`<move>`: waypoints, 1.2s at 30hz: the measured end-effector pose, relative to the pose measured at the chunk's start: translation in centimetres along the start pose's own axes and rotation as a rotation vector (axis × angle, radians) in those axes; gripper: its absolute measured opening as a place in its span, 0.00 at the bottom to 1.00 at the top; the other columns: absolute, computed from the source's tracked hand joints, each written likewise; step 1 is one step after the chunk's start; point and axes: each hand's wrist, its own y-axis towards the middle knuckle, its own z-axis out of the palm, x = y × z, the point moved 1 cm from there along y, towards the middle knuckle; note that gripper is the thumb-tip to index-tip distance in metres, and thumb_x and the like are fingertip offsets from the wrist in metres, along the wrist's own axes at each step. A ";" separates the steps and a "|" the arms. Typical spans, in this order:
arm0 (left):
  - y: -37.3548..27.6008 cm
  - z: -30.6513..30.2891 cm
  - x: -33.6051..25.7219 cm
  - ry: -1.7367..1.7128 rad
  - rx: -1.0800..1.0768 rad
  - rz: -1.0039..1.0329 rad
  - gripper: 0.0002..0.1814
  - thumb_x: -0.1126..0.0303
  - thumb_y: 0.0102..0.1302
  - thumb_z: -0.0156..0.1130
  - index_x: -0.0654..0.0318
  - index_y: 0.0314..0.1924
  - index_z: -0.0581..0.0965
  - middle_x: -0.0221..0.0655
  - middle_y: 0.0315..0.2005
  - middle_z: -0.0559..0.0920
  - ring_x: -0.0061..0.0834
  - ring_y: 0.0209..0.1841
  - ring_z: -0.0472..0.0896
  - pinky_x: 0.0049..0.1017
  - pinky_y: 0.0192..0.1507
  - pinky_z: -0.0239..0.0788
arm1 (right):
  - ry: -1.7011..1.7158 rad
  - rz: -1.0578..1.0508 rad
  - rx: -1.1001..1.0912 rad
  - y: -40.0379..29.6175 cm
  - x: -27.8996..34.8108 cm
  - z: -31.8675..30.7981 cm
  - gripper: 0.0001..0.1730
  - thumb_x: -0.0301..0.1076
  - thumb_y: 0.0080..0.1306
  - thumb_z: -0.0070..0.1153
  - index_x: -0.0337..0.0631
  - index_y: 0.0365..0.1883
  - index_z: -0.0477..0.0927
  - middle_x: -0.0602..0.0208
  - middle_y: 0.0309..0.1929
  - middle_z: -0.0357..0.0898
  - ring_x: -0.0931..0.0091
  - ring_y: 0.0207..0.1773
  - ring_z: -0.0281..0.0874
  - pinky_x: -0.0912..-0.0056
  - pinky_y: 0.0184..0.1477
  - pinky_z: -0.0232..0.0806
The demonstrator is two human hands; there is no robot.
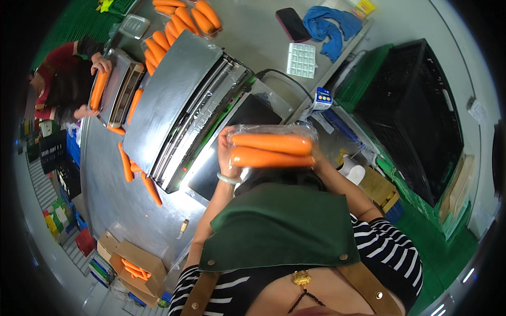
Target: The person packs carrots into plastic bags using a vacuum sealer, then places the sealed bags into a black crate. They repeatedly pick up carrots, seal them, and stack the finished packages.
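A pack of carrots (272, 150) wrapped in clear film is up in front of my chest, with two large carrots lying side by side in it. My left hand (224, 152) grips its left end, a pale bangle on the wrist. At the other end my right hand (317, 152) holds on, its fingers mostly hidden by the pack. Just beyond is a film wrapping machine (174, 94) with a metal cover, a film roll (201, 118) and a dark flat plate (257, 114). Part of that plate is hidden behind the pack.
Across the metal table (106, 189), a co-worker's hand (101, 64) touches carrots on a scale (125, 89). Wrapped carrots (184, 17) lie at the back, loose carrots (125, 162) at left. A small knife (183, 227), a phone (292, 24), a label sheet (301, 60) and black crates (411, 118) surround me.
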 end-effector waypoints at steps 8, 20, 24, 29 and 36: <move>-7.4 11.7 -6.7 -0.562 0.825 -0.180 0.10 0.75 0.68 0.62 0.58 0.44 0.71 0.32 0.32 0.74 0.26 0.35 0.70 0.30 0.37 0.66 | -0.511 0.342 0.846 -4.9 13.0 5.2 0.20 0.46 0.68 0.57 0.34 0.41 0.80 0.62 0.34 0.82 0.76 0.39 0.78 0.65 0.44 0.68; -5.0 21.4 -1.7 -0.002 0.830 -0.767 0.12 0.75 0.71 0.59 0.61 0.53 0.73 0.36 0.45 0.79 0.28 0.46 0.79 0.29 0.47 0.72 | -1.020 -0.266 0.358 -10.2 29.6 2.9 0.22 0.52 0.74 0.50 0.41 0.51 0.76 0.53 0.41 0.82 0.53 0.43 0.81 0.51 0.43 0.71; -2.0 25.3 0.6 0.450 0.869 -0.694 0.13 0.75 0.72 0.57 0.63 0.56 0.73 0.37 0.50 0.81 0.28 0.49 0.82 0.28 0.50 0.74 | -0.851 -0.352 -0.063 -8.9 31.1 -8.7 0.20 0.42 0.75 0.51 0.37 0.57 0.77 0.55 0.50 0.81 0.63 0.52 0.81 0.61 0.57 0.70; 0.7 28.2 0.3 0.600 0.641 -0.416 0.11 0.76 0.73 0.55 0.65 0.53 0.75 0.36 0.50 0.82 0.23 0.41 0.82 0.24 0.47 0.73 | -0.065 -0.480 -0.637 -9.7 36.0 -26.3 0.22 0.47 0.79 0.45 0.40 0.60 0.75 0.67 0.51 0.81 0.78 0.51 0.79 0.72 0.55 0.73; 1.6 26.2 -0.2 0.529 0.383 -0.441 0.11 0.73 0.74 0.56 0.66 0.54 0.74 0.38 0.51 0.81 0.22 0.41 0.81 0.24 0.47 0.72 | -0.029 -0.151 -1.110 -1.8 27.6 -46.9 0.28 0.50 0.76 0.50 0.34 0.59 0.76 0.58 0.51 0.81 0.70 0.50 0.78 0.65 0.55 0.70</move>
